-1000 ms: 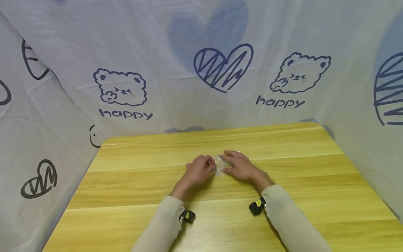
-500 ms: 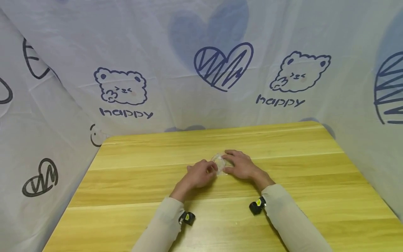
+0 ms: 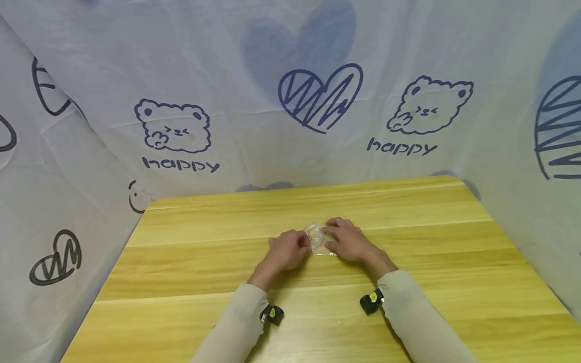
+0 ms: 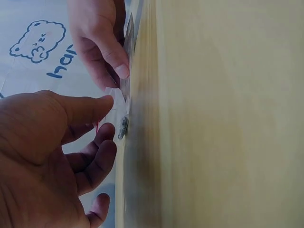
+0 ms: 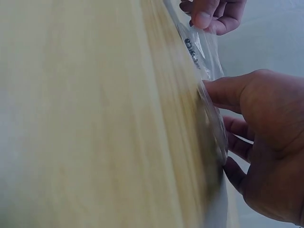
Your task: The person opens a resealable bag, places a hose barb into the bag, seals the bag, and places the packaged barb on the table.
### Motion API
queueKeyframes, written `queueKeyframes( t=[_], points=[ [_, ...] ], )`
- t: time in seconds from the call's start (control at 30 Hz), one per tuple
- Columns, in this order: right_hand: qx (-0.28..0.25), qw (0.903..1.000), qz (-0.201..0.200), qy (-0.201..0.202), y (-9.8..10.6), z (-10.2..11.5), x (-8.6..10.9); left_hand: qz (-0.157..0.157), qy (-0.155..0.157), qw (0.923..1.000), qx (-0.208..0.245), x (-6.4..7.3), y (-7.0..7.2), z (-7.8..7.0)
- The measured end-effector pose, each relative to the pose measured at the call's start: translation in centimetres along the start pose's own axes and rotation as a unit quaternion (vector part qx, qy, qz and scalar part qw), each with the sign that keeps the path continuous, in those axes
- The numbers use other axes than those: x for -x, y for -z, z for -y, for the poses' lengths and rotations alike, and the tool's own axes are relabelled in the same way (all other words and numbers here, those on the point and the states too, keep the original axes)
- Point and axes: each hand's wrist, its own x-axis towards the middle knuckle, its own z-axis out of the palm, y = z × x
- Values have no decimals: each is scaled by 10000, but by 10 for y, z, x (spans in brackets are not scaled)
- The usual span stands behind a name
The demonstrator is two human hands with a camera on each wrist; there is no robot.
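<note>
A small clear plastic zip bag (image 3: 316, 237) lies on the wooden table between the two hands. A red line shows along its edge in the left wrist view, beside the left fingertips. Small dark metallic-looking pieces (image 4: 123, 127) sit inside the bag; their kind cannot be told. My left hand (image 3: 288, 249) pinches the bag's left edge between thumb and forefinger. On the other side, my right hand (image 3: 350, 242) holds the bag near the tabletop, thumb and fingers bent and spread at its edge (image 5: 216, 114). The right fingertips are partly hidden behind the film.
The wood-grain table (image 3: 204, 227) reaches back to a white cloth (image 3: 254, 151) printed with bears and hearts. More of this cloth hangs at the left and right sides. A black wrist camera (image 3: 274, 314) is on the left sleeve and another camera (image 3: 371, 301) on the right.
The left fingers have shifted slightly along the bag's edge. The bag's film has bulged and changed shape, with its lower corner now showing below the right thumb. The right hand has barely moved.
</note>
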Motion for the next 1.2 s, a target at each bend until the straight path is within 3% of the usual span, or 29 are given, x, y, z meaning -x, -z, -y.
queueKeyframes(
  t=[0.5,0.83,1.2],
  points=[
    [-166,9993,17,-336,6,5,11,-551,187,9973,450,-5,3,5],
    [-230,9977,272,-578,6,17,20,-624,549,9951,545,-10,5,5],
    [-120,9982,324,-484,8,33,31,-737,502,9922,868,-17,10,6]
  ],
)
